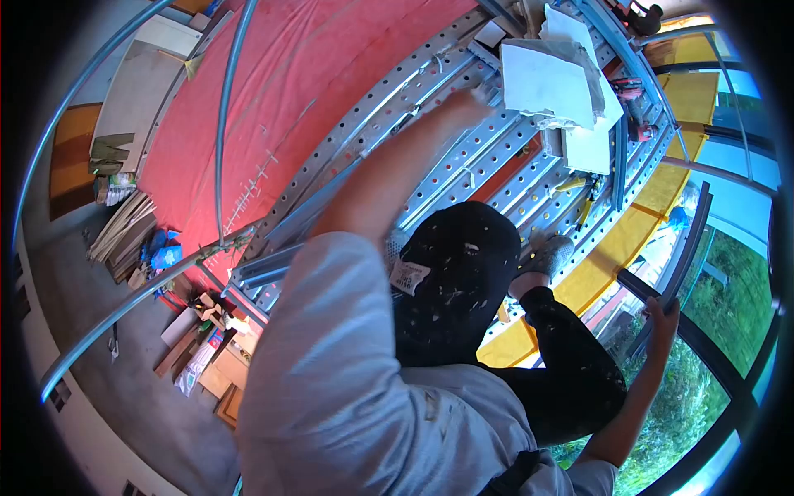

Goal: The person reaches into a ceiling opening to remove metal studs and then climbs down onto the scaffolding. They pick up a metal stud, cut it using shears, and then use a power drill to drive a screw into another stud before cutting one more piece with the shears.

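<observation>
My left hand reaches out over the perforated metal scaffold planks, close to the left edge of some white board pieces. It is blurred, and its fingers cannot be made out. On the other side my right hand is closed around a dark window frame, low beside my bent leg. Yellow-handled pliers lie on the planks near my shoe.
Red-handled tools lie at the platform's far right edge. A blue-grey scaffold tube crosses the left side above a red sheet. Wood scraps and stacked strips are on the floor below. Greenery shows through the window opening.
</observation>
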Available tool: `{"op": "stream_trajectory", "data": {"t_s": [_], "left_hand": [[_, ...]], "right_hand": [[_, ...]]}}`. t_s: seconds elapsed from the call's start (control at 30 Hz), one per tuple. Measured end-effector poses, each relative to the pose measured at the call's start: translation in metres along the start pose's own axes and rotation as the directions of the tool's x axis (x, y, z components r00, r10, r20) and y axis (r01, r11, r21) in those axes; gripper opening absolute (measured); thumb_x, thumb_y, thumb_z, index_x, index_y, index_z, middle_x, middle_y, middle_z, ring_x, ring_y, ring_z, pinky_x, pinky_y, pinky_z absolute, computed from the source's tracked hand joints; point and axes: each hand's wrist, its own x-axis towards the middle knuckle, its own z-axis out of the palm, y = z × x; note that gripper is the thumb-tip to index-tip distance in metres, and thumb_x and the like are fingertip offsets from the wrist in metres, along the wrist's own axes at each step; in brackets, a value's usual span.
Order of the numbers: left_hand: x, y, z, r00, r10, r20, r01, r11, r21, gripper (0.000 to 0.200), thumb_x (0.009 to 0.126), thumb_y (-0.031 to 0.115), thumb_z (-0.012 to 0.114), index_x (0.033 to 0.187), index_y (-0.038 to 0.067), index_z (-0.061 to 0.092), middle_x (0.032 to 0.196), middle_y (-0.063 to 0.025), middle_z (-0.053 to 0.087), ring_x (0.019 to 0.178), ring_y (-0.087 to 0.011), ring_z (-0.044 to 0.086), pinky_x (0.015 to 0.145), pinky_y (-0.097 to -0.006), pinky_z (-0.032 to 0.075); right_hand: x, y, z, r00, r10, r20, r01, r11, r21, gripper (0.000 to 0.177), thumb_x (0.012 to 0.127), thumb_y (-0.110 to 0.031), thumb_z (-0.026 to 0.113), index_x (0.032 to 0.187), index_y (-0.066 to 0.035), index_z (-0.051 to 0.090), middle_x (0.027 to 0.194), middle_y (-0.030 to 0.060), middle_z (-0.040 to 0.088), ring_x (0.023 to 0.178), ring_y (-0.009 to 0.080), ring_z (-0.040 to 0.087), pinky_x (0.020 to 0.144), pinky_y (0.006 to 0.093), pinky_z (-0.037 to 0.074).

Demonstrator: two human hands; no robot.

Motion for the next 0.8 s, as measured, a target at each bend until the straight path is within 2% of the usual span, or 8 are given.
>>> {"op": "stream_trajectory", "data": {"t_s": [0.1, 0.17, 0.23, 0.3, 0.47, 0.63, 0.7, 0.8], "left_hand": [[-0.104, -0.071, -0.039, 0.982, 0.008, -0.187, 0.045, 0.959, 0.28, 0.078, 0.083, 0.055, 0.069, 0.139, 0.003, 0.052, 0.13, -0.0244, 0.06, 0.121, -0.0327, 0.06, 0.099, -0.0408, 0.049], [-0.182, -0.128, -0.076, 0.984, -0.155, -0.083, 0.159, 0.986, 0.049, 0.067, 0.083, 0.047, 0.071, 0.133, 0.005, 0.057, 0.13, -0.0253, 0.06, 0.119, -0.0357, 0.06, 0.1, -0.0441, 0.047], [-0.254, -0.231, -0.077, 0.924, -0.209, -0.321, 0.28, 0.941, 0.192, 0.06, 0.082, 0.043, 0.071, 0.128, 0.006, 0.06, 0.12, -0.0233, 0.065, 0.112, -0.0379, 0.063, 0.096, -0.0437, 0.05], [-0.335, -0.286, -0.081, 0.84, -0.4, -0.365, 0.494, 0.843, 0.214, 0.056, 0.081, 0.042, 0.071, 0.124, 0.007, 0.062, 0.118, -0.0217, 0.066, 0.111, -0.0362, 0.064, 0.096, -0.0447, 0.049], [-0.493, -0.319, -0.021, 0.71, -0.459, -0.535, 0.64, 0.737, 0.218, 0.053, 0.078, 0.035, 0.076, 0.12, 0.007, 0.065, 0.12, -0.0176, 0.065, 0.112, -0.0366, 0.062, 0.096, -0.0438, 0.049], [-0.519, -0.316, 0.045, 0.801, -0.525, -0.287, 0.598, 0.726, 0.341, 0.052, 0.074, 0.029, 0.078, 0.12, 0.009, 0.063, 0.117, -0.0177, 0.065, 0.112, -0.0363, 0.06, 0.095, -0.0461, 0.049], [-0.513, -0.32, 0.079, 0.831, -0.288, -0.476, 0.486, 0.793, 0.367, 0.022, 0.078, 0.019, 0.07, 0.097, 0.008, 0.069, 0.105, -0.0189, 0.067, 0.1, -0.0361, 0.065, 0.087, -0.0496, 0.052], [-0.497, -0.326, 0.096, 0.823, -0.368, -0.433, 0.544, 0.729, 0.415, 0.031, 0.086, 0.02, 0.06, 0.116, 0.011, 0.065, 0.113, -0.018, 0.066, 0.109, -0.0347, 0.062, 0.09, -0.0503, 0.05]], "right_hand": [[0.003, -0.001, 0.002, 0.999, 0.008, 0.032, -0.008, 1.0, -0.004, 0.037, 0.083, -0.024, 0.077, 0.105, -0.004, 0.056, 0.083, 0.0031, 0.06, 0.074, 0.0129, 0.059, 0.068, 0.0279, 0.048], [0.004, -0.004, 0.002, 0.999, 0.001, 0.046, 0.0, 1.0, -0.008, 0.038, 0.082, -0.025, 0.077, 0.105, -0.004, 0.056, 0.083, 0.0035, 0.06, 0.074, 0.0131, 0.059, 0.068, 0.028, 0.048], [0.004, -0.011, 0.004, 0.998, -0.037, 0.048, 0.037, 0.999, -0.008, 0.037, 0.083, -0.026, 0.077, 0.104, -0.004, 0.056, 0.082, 0.0034, 0.06, 0.072, 0.0127, 0.058, 0.067, 0.028, 0.048], [0.008, -0.011, 0.005, 0.998, -0.04, 0.046, 0.039, 0.999, 0.009, 0.037, 0.083, -0.027, 0.077, 0.103, -0.005, 0.056, 0.082, 0.0023, 0.059, 0.07, 0.0121, 0.057, 0.065, 0.0283, 0.048], [0.002, -0.054, 0.023, 0.994, -0.091, 0.061, 0.088, 0.994, 0.06, 0.034, 0.084, -0.026, 0.076, 0.101, -0.005, 0.055, 0.08, 0.001, 0.056, 0.068, 0.0107, 0.055, 0.064, 0.0273, 0.048], [-0.002, -0.09, 0.039, 0.973, -0.207, 0.098, 0.207, 0.978, 0.011, 0.035, 0.084, -0.028, 0.077, 0.1, -0.004, 0.057, 0.079, 0.0018, 0.056, 0.067, 0.0108, 0.055, 0.062, 0.0272, 0.047], [0.003, -0.089, 0.041, 0.962, -0.255, 0.098, 0.263, 0.961, -0.085, 0.04, 0.082, -0.03, 0.078, 0.102, -0.002, 0.058, 0.081, 0.0037, 0.059, 0.067, 0.0123, 0.056, 0.061, 0.0289, 0.047], [-0.006, -0.1, 0.048, 0.96, -0.256, 0.111, 0.274, 0.94, -0.203, 0.049, 0.078, -0.031, 0.08, 0.107, 0.002, 0.058, 0.087, 0.0076, 0.062, 0.071, 0.017, 0.057, 0.066, 0.0326, 0.049]]}}
